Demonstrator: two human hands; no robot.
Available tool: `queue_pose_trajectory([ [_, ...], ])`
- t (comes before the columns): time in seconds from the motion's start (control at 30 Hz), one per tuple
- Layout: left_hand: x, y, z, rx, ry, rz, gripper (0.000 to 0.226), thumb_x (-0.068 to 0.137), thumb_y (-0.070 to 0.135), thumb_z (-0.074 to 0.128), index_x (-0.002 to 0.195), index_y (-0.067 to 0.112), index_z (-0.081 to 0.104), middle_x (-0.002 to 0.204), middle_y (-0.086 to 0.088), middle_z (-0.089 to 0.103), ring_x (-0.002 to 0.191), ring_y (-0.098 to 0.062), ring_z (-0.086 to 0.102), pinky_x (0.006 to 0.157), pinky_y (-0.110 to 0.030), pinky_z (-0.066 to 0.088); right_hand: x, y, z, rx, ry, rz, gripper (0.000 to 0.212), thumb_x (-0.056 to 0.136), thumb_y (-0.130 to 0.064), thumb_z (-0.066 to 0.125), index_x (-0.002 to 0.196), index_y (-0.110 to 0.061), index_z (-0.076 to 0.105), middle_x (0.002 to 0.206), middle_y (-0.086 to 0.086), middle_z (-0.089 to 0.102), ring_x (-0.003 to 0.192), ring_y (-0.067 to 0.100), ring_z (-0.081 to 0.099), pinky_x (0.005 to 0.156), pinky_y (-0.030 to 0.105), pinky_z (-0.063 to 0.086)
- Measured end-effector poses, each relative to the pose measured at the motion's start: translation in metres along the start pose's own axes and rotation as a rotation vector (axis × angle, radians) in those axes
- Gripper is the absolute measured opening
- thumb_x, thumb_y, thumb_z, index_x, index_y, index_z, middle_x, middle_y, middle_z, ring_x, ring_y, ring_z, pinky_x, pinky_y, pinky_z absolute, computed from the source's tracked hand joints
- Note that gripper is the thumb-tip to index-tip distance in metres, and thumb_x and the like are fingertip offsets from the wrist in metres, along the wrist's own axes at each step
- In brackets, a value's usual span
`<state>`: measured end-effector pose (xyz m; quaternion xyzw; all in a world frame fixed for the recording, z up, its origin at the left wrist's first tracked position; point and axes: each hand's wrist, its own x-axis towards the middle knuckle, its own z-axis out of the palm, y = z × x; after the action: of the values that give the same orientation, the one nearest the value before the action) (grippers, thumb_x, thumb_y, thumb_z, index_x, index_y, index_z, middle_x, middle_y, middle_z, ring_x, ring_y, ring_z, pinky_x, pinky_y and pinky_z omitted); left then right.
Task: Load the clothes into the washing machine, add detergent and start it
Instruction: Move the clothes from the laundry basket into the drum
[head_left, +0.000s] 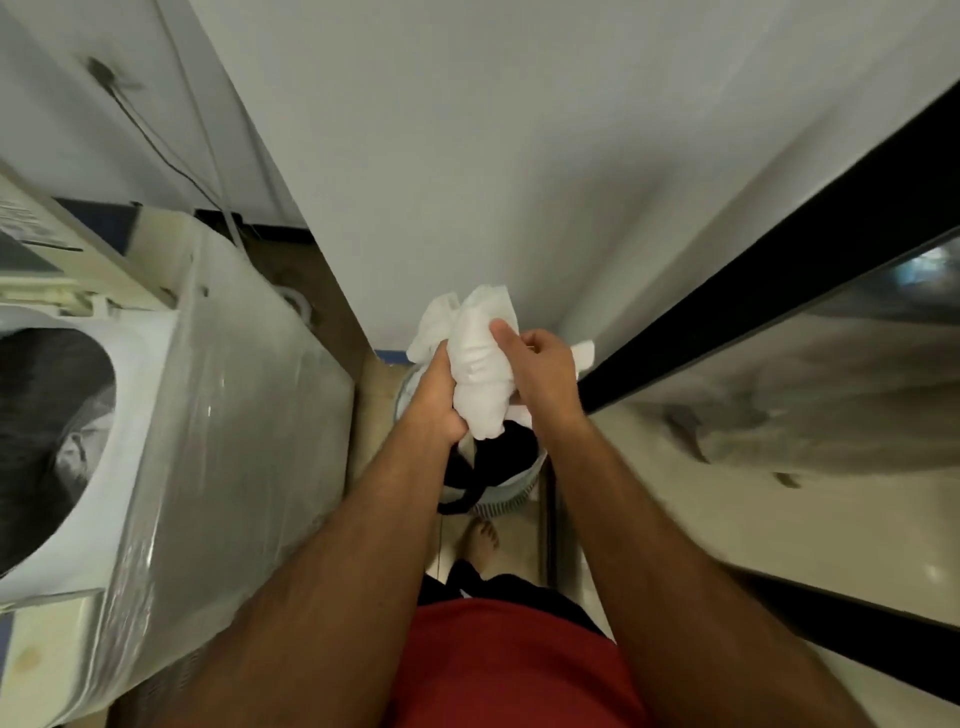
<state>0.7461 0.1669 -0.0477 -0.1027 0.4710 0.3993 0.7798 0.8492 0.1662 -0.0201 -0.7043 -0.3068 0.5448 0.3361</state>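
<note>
Both of your hands are on one bundle of white cloth (480, 358), raised above the laundry basket (511, 500) that stands on the floor in front of your feet. Your left hand (436, 400) grips the bundle from the left and below, fingers curled around the lower folds; your right hand (543, 371) grips it from the right, thumb pressed across the front of the fabric and fingers wrapped behind. The cloth is bunched and crumpled, its upper folds standing above both hands and one corner projecting to the right of your right hand. Beneath the bundle, the basket holds dark clothing (498, 457), part of which hangs over the near rim; only a section of the pale rim is visible, the remainder being hidden by your forearms and the cloth. The washing machine (171, 415) stands to your left, well apart from the bundle, with clear plastic film over its casing. Its top opening (47, 441) is uncovered and shows dark fabric with a pale printed patch already inside the drum. A grey wall (519, 156) rises directly behind the basket, and a dark-framed glass panel (779, 364) runs along your right side. One bare foot (480, 540) is visible just below the basket.
</note>
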Motion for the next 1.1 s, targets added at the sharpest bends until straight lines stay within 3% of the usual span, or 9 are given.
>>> queue_pose_trajectory([
  [0.1,-0.027,0.0,0.019,0.082,0.033,0.179,0.055,0.099,0.04,0.044,0.141,0.005,0.042,0.138,-0.016,0.051,0.13,-0.032,0.045,0.108,-0.042,0.036,-0.013,-0.012,0.001,-0.225,0.077,-0.193,0.075,0.069,-0.075,0.06,0.116,-0.017,0.06,0.112,-0.002,0.066,0.103,0.018,0.065,0.091,0.039,0.054],
  [0.27,-0.057,0.019,0.036,0.298,-0.026,0.18,0.055,0.101,0.048,0.031,0.138,0.01,0.045,0.137,-0.005,0.051,0.132,-0.027,0.045,0.093,-0.036,0.04,-0.017,-0.034,-0.005,-0.025,-0.279,-0.237,0.049,0.083,-0.055,0.065,0.102,-0.01,0.068,0.099,0.009,0.075,0.095,0.022,0.073,0.084,0.04,0.059],
  [0.4,-0.063,0.034,0.039,0.349,-0.129,0.273,0.045,0.098,0.043,0.045,0.118,0.006,0.06,0.112,-0.014,0.065,0.111,-0.03,0.059,0.106,-0.046,0.041,-0.018,-0.049,0.002,-0.002,-0.089,-0.213,0.059,0.063,-0.058,0.072,0.098,-0.011,0.066,0.097,0.011,0.073,0.092,0.026,0.072,0.086,0.048,0.058],
  [0.53,-0.072,0.045,0.027,0.518,0.066,0.449,0.048,0.092,0.056,0.049,0.107,0.014,0.067,0.1,-0.01,0.072,0.102,-0.032,0.066,0.094,-0.048,0.051,-0.025,-0.062,0.007,0.009,-0.029,-0.3,0.044,0.069,-0.04,0.081,0.1,-0.017,0.058,0.102,0.001,0.068,0.094,0.02,0.067,0.087,0.04,0.057],
  [0.6,-0.078,0.049,0.011,0.485,0.169,0.435,0.069,0.079,0.079,0.042,0.103,0.019,0.066,0.101,-0.007,0.071,0.096,-0.026,0.066,0.09,-0.046,0.053,-0.03,-0.071,0.007,0.038,-0.024,-0.358,0.043,0.073,-0.033,0.082,0.103,-0.014,0.057,0.101,-0.001,0.065,0.092,0.017,0.065,0.082,0.033,0.055],
  [0.7,-0.072,0.054,-0.014,0.401,0.151,0.307,0.12,0.038,0.102,0.036,0.127,0.023,0.056,0.127,-0.008,0.061,0.112,-0.033,0.058,0.096,-0.06,0.042,-0.032,-0.084,0.008,0.206,-0.142,-0.313,0.039,0.078,-0.034,0.077,0.099,-0.007,0.059,0.095,0.006,0.066,0.086,0.021,0.064,0.076,0.034,0.054],
  [0.87,-0.097,0.055,-0.007,0.166,-0.063,0.233,0.092,0.072,0.09,0.017,0.113,0.022,0.063,0.106,-0.012,0.071,0.101,-0.037,0.061,0.095,-0.057,0.041,-0.028,-0.09,0.025,0.431,-0.379,-0.121,0.059,0.079,-0.036,0.068,0.121,0.005,0.061,0.122,0.027,0.063,0.117,0.043,0.059,0.103,0.055,0.046],
  [1.0,-0.105,0.074,-0.011,0.004,-0.125,0.331,0.104,0.064,0.093,0.035,0.132,0.016,0.056,0.127,-0.016,0.062,0.119,-0.039,0.055,0.106,-0.06,0.035,-0.034,-0.096,0.032,0.258,-0.301,-0.232,0.035,0.09,-0.032,0.067,0.107,-0.001,0.065,0.099,0.013,0.071,0.09,0.024,0.068,0.076,0.035,0.056],
  [1.1,-0.117,0.084,-0.014,0.036,-0.258,0.395,0.101,0.069,0.088,0.037,0.136,0.014,0.051,0.132,-0.017,0.058,0.123,-0.036,0.054,0.11,-0.054,0.034,-0.041,-0.095,0.044,0.128,-0.302,-0.326,0.038,0.088,-0.039,0.069,0.104,-0.003,0.066,0.101,0.012,0.072,0.089,0.021,0.068,0.078,0.035,0.056],
])
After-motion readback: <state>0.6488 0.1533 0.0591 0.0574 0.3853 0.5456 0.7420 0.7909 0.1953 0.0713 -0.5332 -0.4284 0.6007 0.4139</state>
